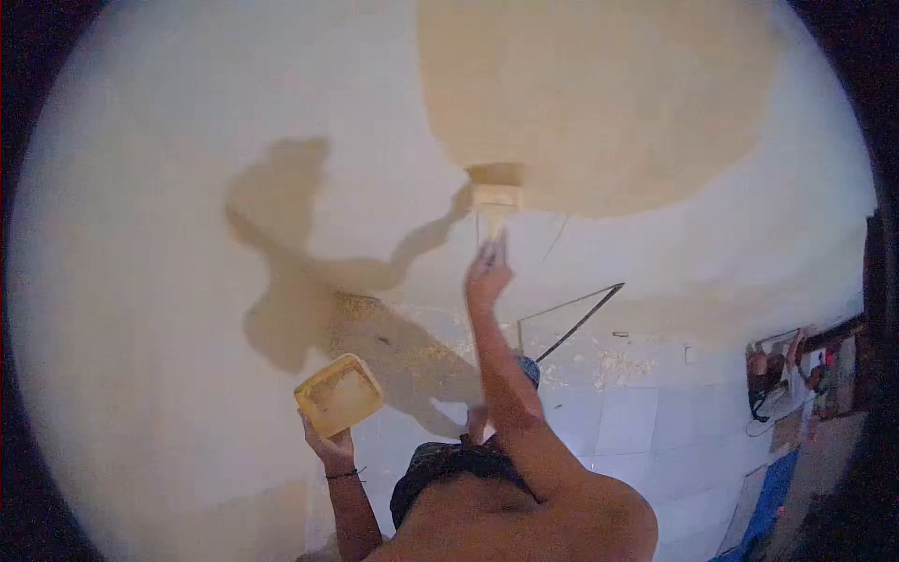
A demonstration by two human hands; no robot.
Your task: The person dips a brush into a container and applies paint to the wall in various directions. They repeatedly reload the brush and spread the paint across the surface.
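**Hands, paint tray and brush against a partly coated wall**

At the bottom centre of the frame lie the person's bare shoulder and upper arms. Left of centre, the left hand point(328, 446) grasps a yellow paint tray point(339, 394) from below, its fingers wrapped under the lower edge; a dark band circles that wrist. The tray sits tilted, its shallow inside facing the camera. Above centre, the right hand point(488, 274) is raised at full reach and closed around the handle of a wide brush point(495, 199), whose head presses the wall point(169, 234) at the lower edge of a tan painted patch point(599, 94) in the upper right. The person's shadow point(309, 262) falls across the pale wall in the left half. A thin dark rod point(579, 321) leans low right of centre. Clutter at the far right edge is too blurred to identify.
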